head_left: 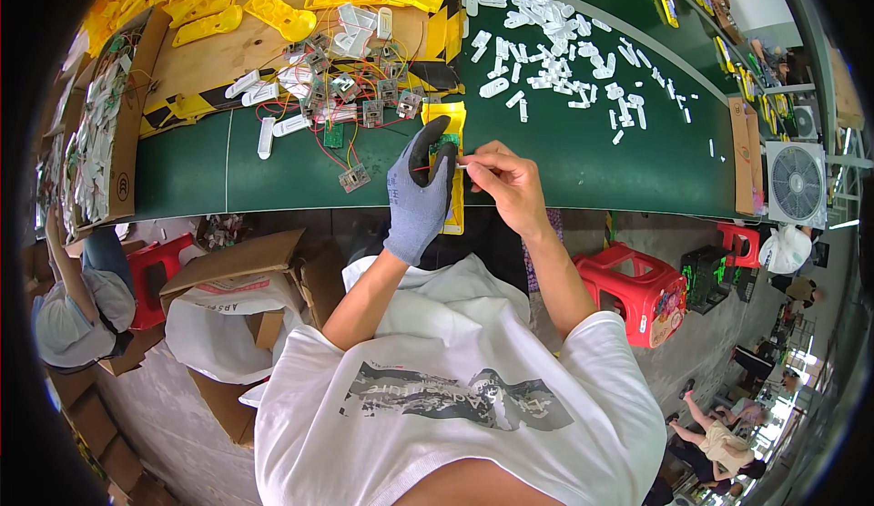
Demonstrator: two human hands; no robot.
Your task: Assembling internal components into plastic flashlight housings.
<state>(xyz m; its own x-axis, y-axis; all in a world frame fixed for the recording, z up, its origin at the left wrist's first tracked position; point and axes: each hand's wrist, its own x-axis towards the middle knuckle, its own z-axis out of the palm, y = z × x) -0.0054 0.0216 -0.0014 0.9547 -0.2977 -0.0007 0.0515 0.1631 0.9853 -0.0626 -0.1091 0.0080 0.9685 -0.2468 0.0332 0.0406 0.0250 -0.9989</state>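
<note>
My left hand (421,201), in a grey-blue glove with dark fingertips, is closed round a long yellow plastic shell (444,111) at the table's near edge. A small green circuit board (443,143) shows inside the shell, partly covered by the gloved fingers. My bare right hand (512,185) pinches a small white plastic piece (462,166) against the shell's right side. A thin red wire shows by the left thumb. Just left of the shell lies a heap of wired modules (373,112) with red and yellow leads, mixed with white plastic parts.
Many loose white parts (551,69) lie scattered over the green tabletop (300,178) to the right. Yellow shells (278,16) are piled at the far left, beside a full cardboard box (127,123). Red stools (628,292) stand below the table; other people are at both sides.
</note>
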